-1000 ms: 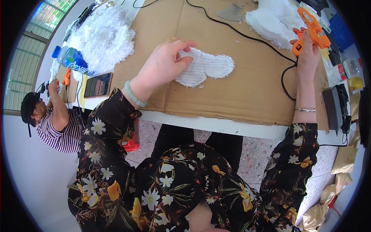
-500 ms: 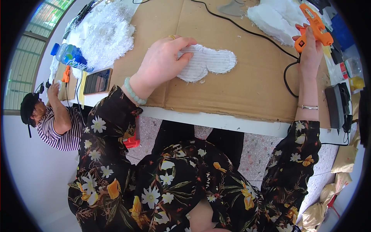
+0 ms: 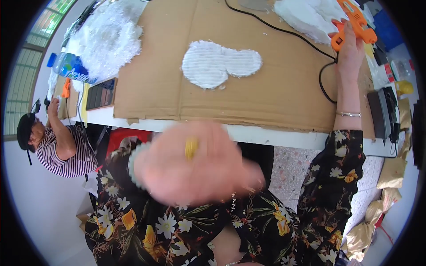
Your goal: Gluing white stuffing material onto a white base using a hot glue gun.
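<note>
My left hand (image 3: pixel 195 164) is raised close in front of my chest, smeared by motion, with a gold ring on one finger; its fingers cannot be made out. My right hand (image 3: pixel 350 55) grips an orange hot glue gun (image 3: pixel 355 29) at the far right of the table. From the glue gun a black cord (image 3: pixel 288 37) loops across the cardboard. Lying flat in the middle of the cardboard is a white, ribbed, sole-shaped fabric piece (image 3: pixel 213 64) with frayed edges, and neither hand touches it.
A cardboard sheet (image 3: pixel 151 97) covers the table. White shredded fibre (image 3: pixel 106 40), a blue-capped bottle (image 3: pixel 69 66) and a phone (image 3: pixel 101 94) are at left. White wadding (image 3: pixel 306 17) lies far right, a dark clothes iron (image 3: pixel 381 113) near right. Another person (image 3: pixel 64 142) sits at left.
My left hand has let go of the white fabric piece and come back toward my chest. My right hand still holds the glue gun. The whole view has shifted slightly.
</note>
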A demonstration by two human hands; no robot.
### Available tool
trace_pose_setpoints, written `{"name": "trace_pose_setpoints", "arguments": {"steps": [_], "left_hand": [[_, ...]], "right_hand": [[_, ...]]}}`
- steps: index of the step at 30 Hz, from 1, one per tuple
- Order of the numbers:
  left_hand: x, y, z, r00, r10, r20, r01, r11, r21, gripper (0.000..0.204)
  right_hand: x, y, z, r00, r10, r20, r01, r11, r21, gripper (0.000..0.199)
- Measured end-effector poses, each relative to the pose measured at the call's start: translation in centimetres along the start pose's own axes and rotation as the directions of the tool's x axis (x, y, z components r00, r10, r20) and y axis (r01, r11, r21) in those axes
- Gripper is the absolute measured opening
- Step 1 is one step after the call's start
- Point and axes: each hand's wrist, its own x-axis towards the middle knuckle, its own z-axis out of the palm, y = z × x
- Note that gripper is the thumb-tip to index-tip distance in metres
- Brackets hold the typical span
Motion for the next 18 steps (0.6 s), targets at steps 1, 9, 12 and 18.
{"name": "trace_pose_setpoints", "arguments": {"steps": [1, 9, 12, 18], "left_hand": [[0.2, 1.4, 1.1, 0.996, 0.073, -0.041, -0.077, 0.992, -0.104, 0.020], [3.0, 2.6, 8.1, 0.686, 0.476, -0.550, -0.426, 0.876, 0.227, 0.070], [2.4, 3.1, 7.2, 0.804, 0.394, -0.445, -0.357, 0.919, 0.168, 0.063], [2.7, 3.0, 5.5, 0.959, 0.245, -0.145, -0.215, 0.957, 0.192, 0.051]], "right_hand": [[0.1, 0.2, -0.2, 1.000, -0.026, 0.016, 0.026, 1.000, -0.009, 0.034], [0.8, 0.7, -0.8, 1.000, -0.017, 0.000, 0.017, 0.999, 0.049, 0.032], [0.5, 0.3, -0.4, 1.000, -0.014, -0.021, 0.015, 0.999, 0.042, 0.033], [0.2, -0.1, 0.1, 1.000, -0.028, -0.014, 0.028, 0.998, 0.057, 0.033]]}}
